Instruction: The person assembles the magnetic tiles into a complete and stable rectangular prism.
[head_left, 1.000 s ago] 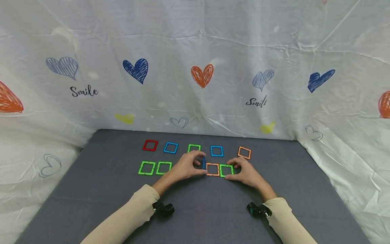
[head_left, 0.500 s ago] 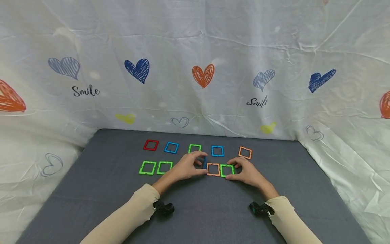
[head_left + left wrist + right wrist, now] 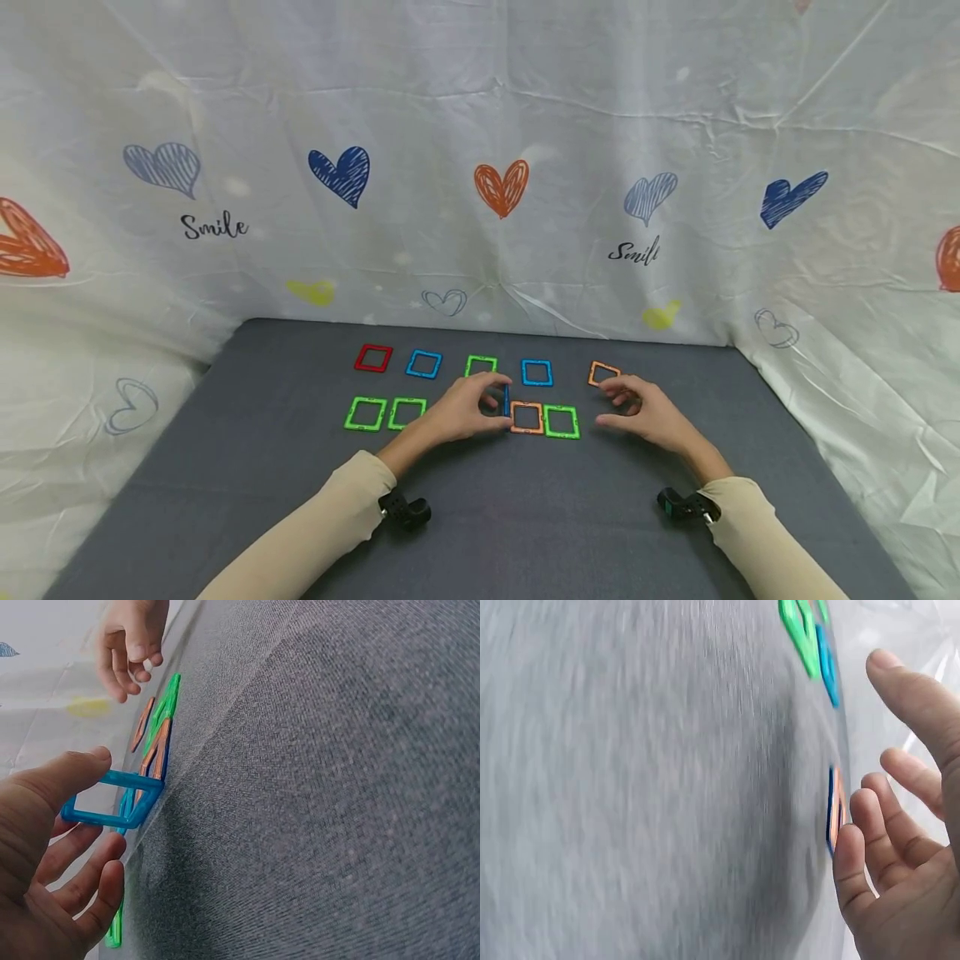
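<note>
My left hand (image 3: 463, 408) pinches a blue square magnetic tile (image 3: 112, 820) between thumb and fingers. That tile stands on edge at the left side of a flat orange tile (image 3: 527, 431). Against the orange tile's right side lies a green tile (image 3: 562, 434). To the right of the green tile is my right hand (image 3: 652, 412), fingers apart and holding nothing. Its fingertips are close in front of another orange tile (image 3: 592, 372), partly covered in the head view.
On the grey table (image 3: 480, 525), the back row has a red tile (image 3: 357, 358), a blue tile (image 3: 410, 363), a partly hidden green tile (image 3: 481, 358) and another blue tile (image 3: 524, 372). Two green tiles (image 3: 348, 414) lie left of my left hand. A white curtain (image 3: 420, 100) hangs behind.
My right hand has let go of the flat green tile and moved to the right, towards the orange tile at the back. The left hand keeps the blue tile upright in the same place.
</note>
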The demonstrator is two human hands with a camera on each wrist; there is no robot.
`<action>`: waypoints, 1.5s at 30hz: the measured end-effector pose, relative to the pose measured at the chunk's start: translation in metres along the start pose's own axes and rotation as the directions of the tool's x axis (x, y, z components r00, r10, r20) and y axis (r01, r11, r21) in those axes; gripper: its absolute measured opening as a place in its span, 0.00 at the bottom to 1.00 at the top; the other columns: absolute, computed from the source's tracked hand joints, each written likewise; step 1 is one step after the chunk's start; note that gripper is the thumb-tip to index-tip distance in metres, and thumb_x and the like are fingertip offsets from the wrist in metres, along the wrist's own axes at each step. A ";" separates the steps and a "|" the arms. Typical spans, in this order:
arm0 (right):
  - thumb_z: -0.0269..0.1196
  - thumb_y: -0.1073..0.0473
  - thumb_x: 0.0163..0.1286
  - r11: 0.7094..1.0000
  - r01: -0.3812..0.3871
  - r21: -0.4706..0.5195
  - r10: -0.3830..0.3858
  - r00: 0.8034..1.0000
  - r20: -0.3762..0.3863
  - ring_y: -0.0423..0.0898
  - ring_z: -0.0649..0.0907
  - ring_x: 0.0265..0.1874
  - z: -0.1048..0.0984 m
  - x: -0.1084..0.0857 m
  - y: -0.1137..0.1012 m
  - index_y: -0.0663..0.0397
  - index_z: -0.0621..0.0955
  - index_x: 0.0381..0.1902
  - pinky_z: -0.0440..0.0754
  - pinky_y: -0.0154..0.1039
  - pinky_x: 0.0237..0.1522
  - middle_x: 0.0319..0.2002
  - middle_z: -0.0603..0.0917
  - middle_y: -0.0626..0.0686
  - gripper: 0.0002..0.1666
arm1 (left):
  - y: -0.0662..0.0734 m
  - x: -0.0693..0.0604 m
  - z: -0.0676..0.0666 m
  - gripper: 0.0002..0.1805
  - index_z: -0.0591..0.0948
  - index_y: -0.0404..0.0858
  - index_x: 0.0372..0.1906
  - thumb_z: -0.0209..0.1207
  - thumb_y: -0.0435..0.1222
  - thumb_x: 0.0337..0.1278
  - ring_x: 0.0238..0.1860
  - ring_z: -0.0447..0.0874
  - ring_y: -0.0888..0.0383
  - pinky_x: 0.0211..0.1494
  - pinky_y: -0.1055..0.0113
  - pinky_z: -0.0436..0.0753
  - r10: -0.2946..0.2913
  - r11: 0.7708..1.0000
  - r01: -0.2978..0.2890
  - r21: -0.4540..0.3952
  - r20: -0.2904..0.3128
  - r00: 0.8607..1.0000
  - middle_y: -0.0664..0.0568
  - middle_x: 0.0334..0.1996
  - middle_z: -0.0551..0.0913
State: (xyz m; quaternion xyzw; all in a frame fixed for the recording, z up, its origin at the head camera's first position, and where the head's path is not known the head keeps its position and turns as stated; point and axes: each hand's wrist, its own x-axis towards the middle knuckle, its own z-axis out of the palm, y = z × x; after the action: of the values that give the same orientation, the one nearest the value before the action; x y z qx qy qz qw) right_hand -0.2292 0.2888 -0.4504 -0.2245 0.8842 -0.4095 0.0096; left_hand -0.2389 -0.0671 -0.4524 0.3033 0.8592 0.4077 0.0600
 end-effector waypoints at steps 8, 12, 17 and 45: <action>0.78 0.59 0.60 0.998 -0.044 -0.042 0.042 0.998 -0.048 0.57 0.80 0.48 -0.021 -0.008 0.021 0.63 0.79 0.60 0.80 0.49 0.44 0.52 0.81 0.61 0.33 | 0.001 0.000 0.000 0.35 0.75 0.34 0.68 0.73 0.40 0.59 0.49 0.85 0.55 0.49 0.61 0.83 0.004 1.000 -0.004 0.011 0.009 1.000 0.45 0.62 0.77; 0.78 0.58 0.60 0.995 -0.059 -0.076 0.054 0.997 -0.063 0.57 0.79 0.49 -0.026 -0.009 0.029 0.64 0.78 0.61 0.80 0.51 0.45 0.53 0.80 0.62 0.35 | 0.001 0.000 0.000 0.35 0.75 0.34 0.68 0.73 0.41 0.59 0.48 0.85 0.56 0.49 0.62 0.83 0.000 1.000 0.000 0.015 0.017 1.000 0.46 0.62 0.77; 0.78 0.53 0.60 0.991 -0.080 -0.108 0.072 0.995 -0.073 0.57 0.78 0.49 -0.027 -0.004 0.033 0.63 0.78 0.62 0.79 0.53 0.46 0.54 0.80 0.61 0.37 | 0.000 0.000 0.001 0.34 0.75 0.34 0.68 0.73 0.41 0.59 0.48 0.85 0.56 0.48 0.62 0.83 0.004 1.000 -0.004 0.014 0.015 1.000 0.46 0.62 0.77; 0.78 0.56 0.60 0.988 -0.126 -0.086 0.111 0.981 -0.160 0.56 0.74 0.43 -0.007 0.028 0.040 0.63 0.85 0.54 0.71 0.53 0.47 0.48 0.80 0.61 0.27 | -0.001 -0.001 -0.002 0.34 0.75 0.34 0.67 0.73 0.41 0.59 0.47 0.85 0.57 0.48 0.62 0.83 0.005 1.000 -0.005 0.009 0.007 1.000 0.47 0.60 0.78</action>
State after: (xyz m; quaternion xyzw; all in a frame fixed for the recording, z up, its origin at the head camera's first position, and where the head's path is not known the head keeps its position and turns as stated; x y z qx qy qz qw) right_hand -0.2713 0.3052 -0.4702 -0.1392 0.9127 -0.3814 -0.0455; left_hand -0.2390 -0.0699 -0.4520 0.3069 0.8601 0.4030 0.0606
